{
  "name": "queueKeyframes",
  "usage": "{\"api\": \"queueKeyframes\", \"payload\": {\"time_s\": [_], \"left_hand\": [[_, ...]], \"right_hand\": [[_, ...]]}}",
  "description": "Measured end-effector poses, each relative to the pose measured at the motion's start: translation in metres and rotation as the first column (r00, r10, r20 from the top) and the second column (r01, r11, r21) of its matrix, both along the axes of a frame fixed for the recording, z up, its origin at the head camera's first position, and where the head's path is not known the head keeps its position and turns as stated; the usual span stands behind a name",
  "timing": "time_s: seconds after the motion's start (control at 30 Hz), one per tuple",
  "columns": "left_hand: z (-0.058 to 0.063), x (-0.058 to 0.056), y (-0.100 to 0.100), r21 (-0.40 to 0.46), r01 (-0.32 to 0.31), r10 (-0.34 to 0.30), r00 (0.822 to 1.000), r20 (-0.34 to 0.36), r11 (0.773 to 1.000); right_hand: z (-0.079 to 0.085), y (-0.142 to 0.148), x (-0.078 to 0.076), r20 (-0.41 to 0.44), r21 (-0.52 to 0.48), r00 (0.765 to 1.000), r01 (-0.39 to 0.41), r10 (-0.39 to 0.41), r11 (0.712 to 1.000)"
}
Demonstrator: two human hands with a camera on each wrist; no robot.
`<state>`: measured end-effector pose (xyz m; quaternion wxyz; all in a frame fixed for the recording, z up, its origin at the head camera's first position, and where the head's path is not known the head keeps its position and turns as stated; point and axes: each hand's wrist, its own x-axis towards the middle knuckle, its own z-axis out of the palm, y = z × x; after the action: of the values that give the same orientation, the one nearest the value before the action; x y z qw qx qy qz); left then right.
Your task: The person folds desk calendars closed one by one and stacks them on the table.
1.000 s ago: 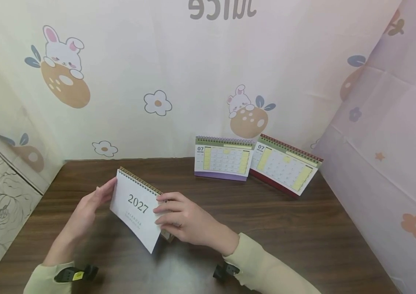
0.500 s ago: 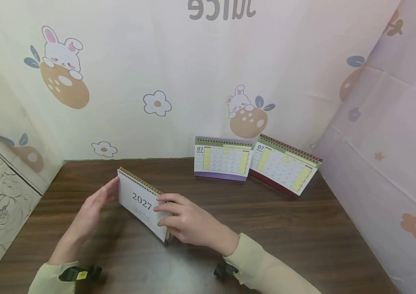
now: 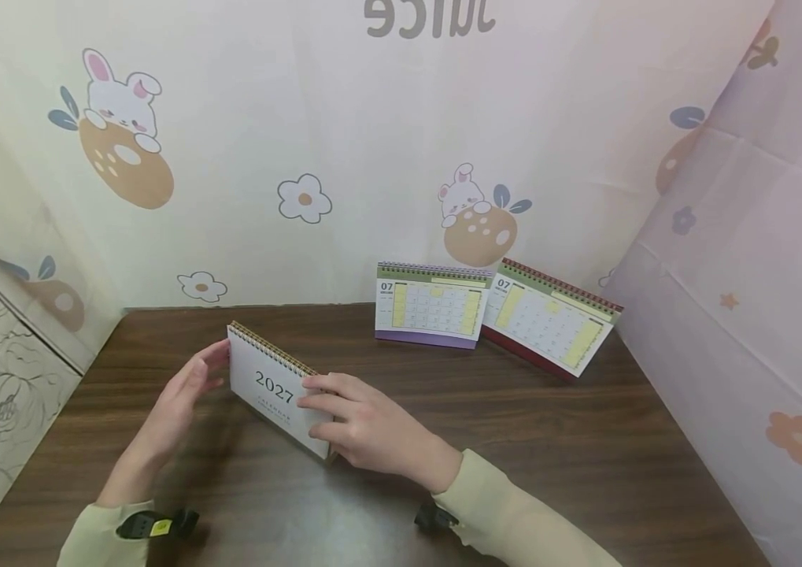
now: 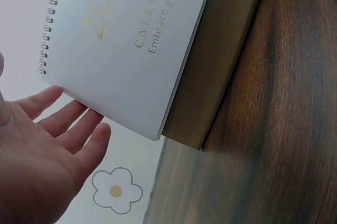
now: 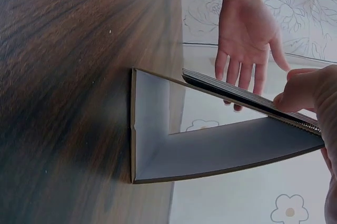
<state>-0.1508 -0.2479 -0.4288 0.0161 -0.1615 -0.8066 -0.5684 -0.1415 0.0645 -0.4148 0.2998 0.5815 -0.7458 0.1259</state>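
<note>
A white spiral-bound desk calendar (image 3: pixel 275 386) marked 2027 stands on its folded brown stand (image 4: pixel 216 50), left of centre on the table. My right hand (image 3: pixel 372 421) grips its right end, with fingers over the front cover near the rings. In the right wrist view, the right hand (image 5: pixel 316 95) holds the page stack and the hollow triangular stand shows from the end. At the other end, my left hand (image 3: pixel 177 402) has its fingers loosely straight at the calendar's left edge. The left wrist view shows the left hand (image 4: pixel 52 145) with its fingertips by that edge.
Two more desk calendars stand at the back right, one with a purple base (image 3: pixel 425 307) and one with a dark red base (image 3: pixel 549 319), side by side. The dark wooden table (image 3: pixel 443 409) ends at a printed curtain (image 3: pixel 358 118) behind.
The calendar's white pages swung from hanging out at the front to lying close against the stand. My left hand shifted slightly right, while the right hand stayed nearly still.
</note>
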Motion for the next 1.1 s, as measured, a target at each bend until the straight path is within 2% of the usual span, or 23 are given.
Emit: {"api": "queueKeyframes", "payload": {"time_s": [0.1, 0.2, 0.37, 0.5, 0.63, 0.83, 0.97, 1.1], "left_hand": [[0.0, 0.0, -0.001, 0.002, -0.006, 0.006, 1.0, -0.004, 1.0], [-0.001, -0.001, -0.003, 0.011, -0.018, 0.018, 1.0, -0.004, 1.0], [-0.001, -0.002, -0.006, -0.01, -0.058, 0.058, 0.998, 0.02, 0.998], [0.001, -0.004, -0.006, -0.072, -0.118, 0.124, 0.988, 0.089, 0.99], [0.002, -0.007, -0.005, -0.135, -0.153, 0.172, 0.974, 0.145, 0.979], [0.002, -0.012, -0.004, -0.145, -0.166, 0.189, 0.969, 0.162, 0.976], [0.002, -0.014, -0.004, -0.182, -0.191, 0.215, 0.969, 0.124, 0.965], [-0.002, -0.017, -0.002, -0.196, -0.245, 0.26, 0.964, 0.054, 0.95]], "right_hand": [[-0.001, 0.001, 0.0, 0.038, -0.05, 0.999, -0.022, 0.024, 0.999], [-0.001, 0.003, 0.0, 0.11, -0.163, 0.992, -0.043, 0.061, 0.986], [-0.002, 0.007, 0.0, 0.223, -0.37, 0.969, -0.016, 0.106, 0.929], [-0.007, 0.011, -0.001, 0.287, -0.454, 0.952, 0.038, 0.106, 0.89], [-0.014, 0.014, -0.003, 0.377, -0.473, 0.924, 0.129, 0.068, 0.871], [-0.022, 0.019, -0.005, 0.528, -0.423, 0.849, 0.266, -0.003, 0.866], [-0.028, 0.021, -0.007, 0.58, -0.383, 0.814, 0.3, -0.025, 0.874], [-0.033, 0.022, -0.009, 0.629, -0.366, 0.778, 0.292, 0.004, 0.884]]}}
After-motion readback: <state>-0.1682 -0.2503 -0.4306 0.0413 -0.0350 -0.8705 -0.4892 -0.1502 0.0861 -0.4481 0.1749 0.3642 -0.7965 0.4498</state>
